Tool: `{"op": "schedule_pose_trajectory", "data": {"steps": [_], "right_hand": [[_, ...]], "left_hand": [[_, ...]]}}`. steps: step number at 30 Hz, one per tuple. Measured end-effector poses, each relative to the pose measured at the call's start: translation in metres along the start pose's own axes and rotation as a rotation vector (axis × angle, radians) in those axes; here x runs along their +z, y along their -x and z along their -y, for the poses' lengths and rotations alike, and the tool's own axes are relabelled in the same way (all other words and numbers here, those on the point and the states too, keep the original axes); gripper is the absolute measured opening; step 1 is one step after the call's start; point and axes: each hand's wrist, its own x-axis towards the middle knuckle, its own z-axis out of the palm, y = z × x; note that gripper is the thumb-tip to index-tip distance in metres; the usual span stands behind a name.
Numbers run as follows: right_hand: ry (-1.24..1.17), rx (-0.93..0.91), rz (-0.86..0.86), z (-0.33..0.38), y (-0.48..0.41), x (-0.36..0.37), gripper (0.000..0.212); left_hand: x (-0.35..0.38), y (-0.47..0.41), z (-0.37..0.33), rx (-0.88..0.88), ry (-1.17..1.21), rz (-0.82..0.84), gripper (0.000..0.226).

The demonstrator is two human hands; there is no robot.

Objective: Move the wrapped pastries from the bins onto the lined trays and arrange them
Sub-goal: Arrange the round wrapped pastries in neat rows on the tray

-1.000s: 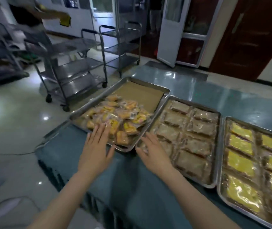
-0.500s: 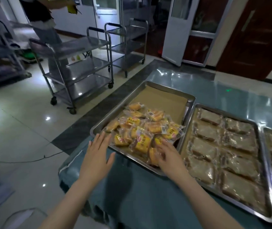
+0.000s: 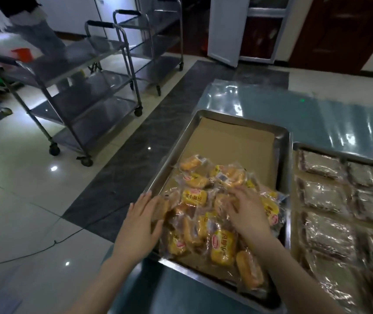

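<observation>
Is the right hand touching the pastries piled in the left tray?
Touching. The head view shows the right hand lying on top of the pastries, its fingers down on the packets with no gap visible.

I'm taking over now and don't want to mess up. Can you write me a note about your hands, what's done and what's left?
The left hand is open, fingers straight at the left edge of the pile.
The right hand is on top of the pile; it's too blurred to tell if it grips anything.
The pile of yellow pastries is heaped on the near half of the left tray; the far liner is bare.
Done: the next tray holds brown pastries in rows.
Left: spread the pile into rows.
</observation>
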Motion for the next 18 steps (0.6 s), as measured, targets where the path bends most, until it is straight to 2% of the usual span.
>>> {"op": "schedule_pose_trajectory", "data": {"steps": [7, 10, 13, 16, 18], "right_hand": [[0.068, 0.176, 0.140, 0.009, -0.018, 0.001, 0.021], [0.054, 0.223, 0.094, 0.014, -0.026, 0.001, 0.031], [0.041, 0.271, -0.011, 0.019, -0.041, 0.002, 0.030], [0.104, 0.280, -0.086, 0.018, -0.064, 0.007, 0.030], [0.118, 0.262, -0.070, 0.012, -0.083, 0.014, 0.033]], "left_hand": [[0.020, -0.091, 0.013, 0.105, 0.124, 0.125, 0.059], [0.028, -0.121, 0.018, 0.146, 0.184, 0.165, 0.060], [0.036, -0.145, 0.020, 0.184, 0.252, 0.225, 0.061], [0.054, -0.172, 0.017, 0.226, 0.235, 0.320, 0.067], [0.070, -0.190, 0.014, 0.238, 0.184, 0.363, 0.068]]}}
